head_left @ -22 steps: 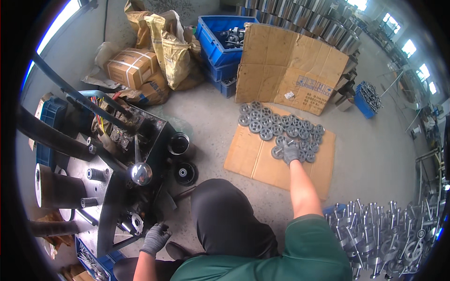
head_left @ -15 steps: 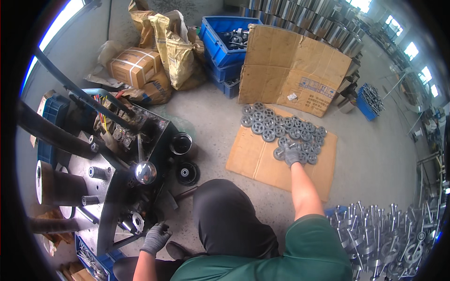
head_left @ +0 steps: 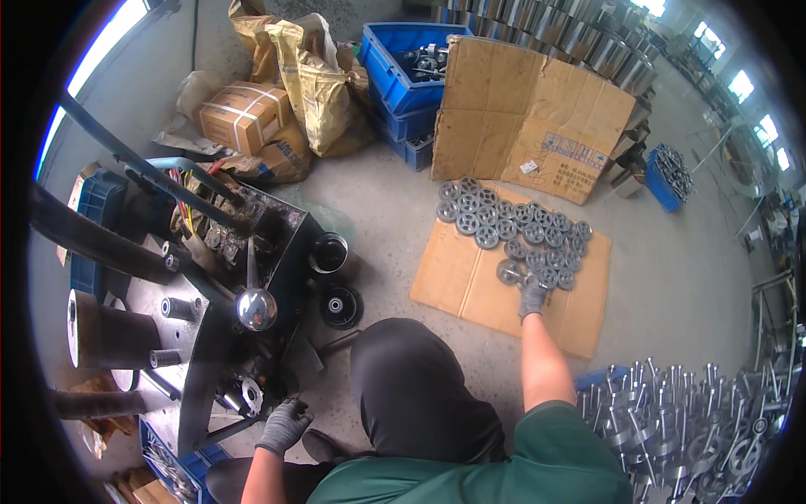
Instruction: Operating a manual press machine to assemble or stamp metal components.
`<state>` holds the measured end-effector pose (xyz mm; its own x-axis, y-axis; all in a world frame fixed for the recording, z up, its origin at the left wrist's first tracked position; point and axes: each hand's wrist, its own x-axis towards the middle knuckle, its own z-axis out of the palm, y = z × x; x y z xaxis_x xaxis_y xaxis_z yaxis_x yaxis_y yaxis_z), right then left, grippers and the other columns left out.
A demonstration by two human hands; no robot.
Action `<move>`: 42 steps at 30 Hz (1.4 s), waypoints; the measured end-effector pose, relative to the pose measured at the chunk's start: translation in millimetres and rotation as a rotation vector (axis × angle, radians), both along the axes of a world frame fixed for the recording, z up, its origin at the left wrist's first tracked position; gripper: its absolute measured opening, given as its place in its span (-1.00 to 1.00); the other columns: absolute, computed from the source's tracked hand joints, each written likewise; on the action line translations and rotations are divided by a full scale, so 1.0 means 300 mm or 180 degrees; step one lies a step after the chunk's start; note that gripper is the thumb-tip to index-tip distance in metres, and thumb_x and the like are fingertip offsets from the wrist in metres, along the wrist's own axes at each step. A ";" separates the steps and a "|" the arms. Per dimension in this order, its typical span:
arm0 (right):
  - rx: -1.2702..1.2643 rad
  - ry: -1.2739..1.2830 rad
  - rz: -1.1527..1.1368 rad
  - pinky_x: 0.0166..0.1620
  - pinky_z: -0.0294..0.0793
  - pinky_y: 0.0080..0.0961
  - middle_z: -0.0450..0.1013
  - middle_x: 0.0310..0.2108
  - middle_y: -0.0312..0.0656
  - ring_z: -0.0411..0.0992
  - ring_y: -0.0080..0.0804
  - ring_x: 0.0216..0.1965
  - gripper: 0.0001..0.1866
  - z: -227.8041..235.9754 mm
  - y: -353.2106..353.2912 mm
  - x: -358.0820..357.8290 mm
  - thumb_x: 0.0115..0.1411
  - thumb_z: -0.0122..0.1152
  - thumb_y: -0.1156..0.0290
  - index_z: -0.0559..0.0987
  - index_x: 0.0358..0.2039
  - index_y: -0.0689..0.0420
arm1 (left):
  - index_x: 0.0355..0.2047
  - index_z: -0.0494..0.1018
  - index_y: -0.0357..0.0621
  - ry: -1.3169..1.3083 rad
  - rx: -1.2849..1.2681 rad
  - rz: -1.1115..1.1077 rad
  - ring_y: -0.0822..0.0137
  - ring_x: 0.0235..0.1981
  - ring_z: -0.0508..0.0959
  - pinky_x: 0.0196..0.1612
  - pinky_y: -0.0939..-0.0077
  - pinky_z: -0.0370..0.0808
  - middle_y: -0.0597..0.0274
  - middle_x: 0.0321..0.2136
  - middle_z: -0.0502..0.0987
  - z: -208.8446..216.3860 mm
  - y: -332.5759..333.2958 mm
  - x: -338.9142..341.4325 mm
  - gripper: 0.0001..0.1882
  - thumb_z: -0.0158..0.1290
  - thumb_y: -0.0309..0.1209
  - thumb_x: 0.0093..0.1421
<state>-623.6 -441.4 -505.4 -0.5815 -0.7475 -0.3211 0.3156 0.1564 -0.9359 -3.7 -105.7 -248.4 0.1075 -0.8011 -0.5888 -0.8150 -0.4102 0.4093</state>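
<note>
My right hand [head_left: 532, 296], in a grey glove, reaches onto a flat cardboard sheet [head_left: 445, 281] and has its fingers closed on the edge of a spoked metal wheel [head_left: 508, 271]. Beyond it lie several similar grey wheels [head_left: 487, 216] packed in rows, some touching one another. My left hand [head_left: 286, 425], also gloved, hangs beside the machine near a metal fitting [head_left: 251, 395]. Its fingers are loosely bent and apart, with nothing visible in them.
The machine [head_left: 195, 353] with levers and a chrome ball knob [head_left: 256, 310] stands at left. A hammer [head_left: 317, 353] and a black round part [head_left: 340, 307] lie on the floor. Metal parts with upright rods [head_left: 672, 420] crowd the lower right. Blue crates [head_left: 395, 92] stand behind.
My right hand has drawn slightly back toward me with the wheel, which now sits a little apart from the rows. The left hand has shifted only slightly.
</note>
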 end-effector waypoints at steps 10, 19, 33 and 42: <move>0.0347 -0.2368 -0.0075 -0.11 0.58 -0.13 0.64 -0.17 -0.17 0.63 -0.22 -0.09 -0.66 -0.088 0.204 -0.065 0.37 0.02 0.03 0.59 -0.09 -0.04 | -0.04 0.59 -0.28 -0.0168 0.0052 0.0216 0.04 -0.15 0.69 -0.03 0.22 0.61 -0.08 -0.14 0.66 -0.025 0.089 0.056 -0.57 0.24 -0.22 0.19; -0.0520 0.3877 0.0777 0.02 0.44 -0.20 0.64 -0.18 -0.21 0.57 -0.22 -0.05 -0.75 0.067 -0.035 0.197 0.23 0.19 0.20 0.69 -0.23 0.05 | -0.01 0.59 -0.26 -0.0199 0.0254 0.0061 0.05 -0.12 0.69 0.01 0.20 0.60 -0.09 -0.11 0.68 -0.005 0.021 0.005 -0.54 0.24 -0.18 0.19; 0.1254 0.6928 0.5180 0.34 0.08 0.32 0.67 -0.06 -0.33 0.55 -0.29 0.09 -0.72 0.202 -0.004 0.453 0.27 0.19 0.17 0.75 -0.09 -0.14 | -0.03 0.62 -0.20 -0.0257 0.0268 -0.0084 0.01 -0.11 0.67 0.02 0.15 0.58 -0.09 -0.13 0.67 -0.010 0.023 -0.001 -0.53 0.22 -0.10 0.20; 0.3335 0.5137 0.4664 0.43 0.10 0.14 0.38 0.36 -0.10 0.28 0.01 0.40 -0.03 0.351 -0.113 0.419 0.00 0.25 -0.48 0.56 0.28 -0.07 | 0.01 0.61 -0.17 -0.0195 0.0072 -0.0231 -0.02 -0.06 0.65 0.05 0.15 0.56 -0.09 -0.10 0.65 0.039 0.003 -0.016 -0.51 0.23 -0.08 0.22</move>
